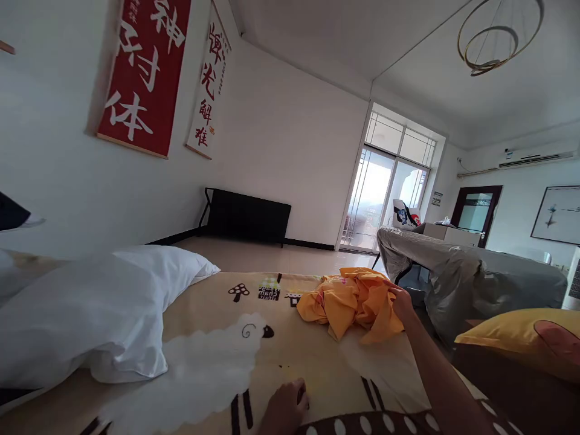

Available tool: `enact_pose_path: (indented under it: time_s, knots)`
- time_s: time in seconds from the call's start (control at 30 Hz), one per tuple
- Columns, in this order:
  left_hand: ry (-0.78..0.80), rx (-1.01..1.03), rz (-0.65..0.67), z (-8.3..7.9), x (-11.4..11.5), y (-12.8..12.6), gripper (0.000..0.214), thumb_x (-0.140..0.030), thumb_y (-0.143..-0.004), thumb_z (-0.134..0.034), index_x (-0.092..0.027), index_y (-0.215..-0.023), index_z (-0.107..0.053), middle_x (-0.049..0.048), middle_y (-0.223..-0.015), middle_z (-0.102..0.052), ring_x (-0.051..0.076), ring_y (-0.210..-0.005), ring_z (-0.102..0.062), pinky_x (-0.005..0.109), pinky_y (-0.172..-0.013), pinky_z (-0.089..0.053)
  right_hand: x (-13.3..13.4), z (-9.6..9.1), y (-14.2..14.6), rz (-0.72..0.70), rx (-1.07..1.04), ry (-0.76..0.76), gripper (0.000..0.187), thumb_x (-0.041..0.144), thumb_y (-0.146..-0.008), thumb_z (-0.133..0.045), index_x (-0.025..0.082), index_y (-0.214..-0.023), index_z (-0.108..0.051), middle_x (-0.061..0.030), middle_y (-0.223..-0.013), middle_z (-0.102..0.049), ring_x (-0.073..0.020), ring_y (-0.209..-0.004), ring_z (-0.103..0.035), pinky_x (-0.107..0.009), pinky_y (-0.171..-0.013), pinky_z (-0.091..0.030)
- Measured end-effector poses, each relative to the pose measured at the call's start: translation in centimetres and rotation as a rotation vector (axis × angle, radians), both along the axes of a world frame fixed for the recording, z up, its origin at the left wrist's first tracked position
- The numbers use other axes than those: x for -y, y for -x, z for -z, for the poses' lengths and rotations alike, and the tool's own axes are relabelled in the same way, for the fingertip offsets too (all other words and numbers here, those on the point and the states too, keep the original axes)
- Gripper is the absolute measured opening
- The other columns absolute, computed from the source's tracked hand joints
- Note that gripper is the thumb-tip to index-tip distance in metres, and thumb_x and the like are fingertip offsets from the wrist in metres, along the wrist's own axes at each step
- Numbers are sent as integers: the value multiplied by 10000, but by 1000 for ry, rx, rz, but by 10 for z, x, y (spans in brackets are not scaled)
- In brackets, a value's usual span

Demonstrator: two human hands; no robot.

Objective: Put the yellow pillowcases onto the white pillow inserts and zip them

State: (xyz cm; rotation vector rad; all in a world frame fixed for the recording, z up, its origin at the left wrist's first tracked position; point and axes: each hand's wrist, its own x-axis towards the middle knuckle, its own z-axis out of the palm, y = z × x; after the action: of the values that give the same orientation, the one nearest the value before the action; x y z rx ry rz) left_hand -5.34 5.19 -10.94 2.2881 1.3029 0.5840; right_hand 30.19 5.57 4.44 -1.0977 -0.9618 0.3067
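A crumpled orange cloth (351, 299) with a few reddish printed spots lies in a heap near the far edge of the bed. My right hand (399, 300) grips its right side, arm stretched forward. Closer to me, my left hand (285, 406) rests on the sheep-patterned blanket (317, 368), its fingers curled in and nothing visible in them. It is apart from the cloth. A white pillow (131, 302) lies on the left part of the blanket.
To the right are a yellow pillow (521, 338) and a sofa under a grey plastic cover (489, 278). A black folded panel (247, 216) leans by the far wall. Red and white scrolls hang at left, and glass doors (376, 187) stand at the back.
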Motion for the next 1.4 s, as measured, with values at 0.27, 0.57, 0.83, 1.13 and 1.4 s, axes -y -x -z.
enact_pose_path:
  time_s: [0.27, 0.57, 0.83, 1.13, 1.4]
  knots:
    - [-38, 3, 70, -28, 18, 6, 201, -176, -829, -393, -167, -792, -591, 75, -863, -665, 182, -811, -610, 249, -682, -388, 47, -109, 63, -282, -90, -216, 295, 327, -608, -685, 216, -877, -737, -52, -966, -685, -181, -843, -602, -306, -764, -484]
    - [-88, 526, 313, -140, 80, 29, 368, -390, -832, -461, -181, -1119, -558, 62, -932, -645, 174, -805, -573, 262, -682, -426, 140, -25, 214, -805, -284, -149, 350, 279, -682, -672, 223, -1025, -712, -33, -1288, -543, -243, -1067, -554, -332, -891, -456]
    - [-165, 52, 10, -166, 114, 36, 288, -422, -809, -439, -189, -676, -541, 27, -682, -609, 169, -634, -542, 280, -597, -336, 92, 54, 209, -812, -375, -5, 464, 259, -586, -706, 218, -1047, -681, -44, -1286, -558, -282, -1195, -484, -391, -974, -405]
    - [94, -31, 140, -135, 132, -2, 376, -534, -769, -482, -182, -689, -582, 27, -651, -643, 160, -573, -558, 269, -519, -279, 106, 42, 205, -818, -268, 5, 553, 323, -634, -665, 249, -1178, -598, -46, -1345, -497, -278, -1123, -533, -412, -942, -434]
    - [196, 210, 217, -148, 104, 22, 251, -321, -783, -421, -151, -635, -532, -5, -609, -560, 116, -570, -439, 222, -510, -288, 129, 15, 180, -579, 412, 171, 367, 396, -860, -535, 230, -1184, -581, -47, -1031, -671, -191, -980, -580, -345, -878, -432]
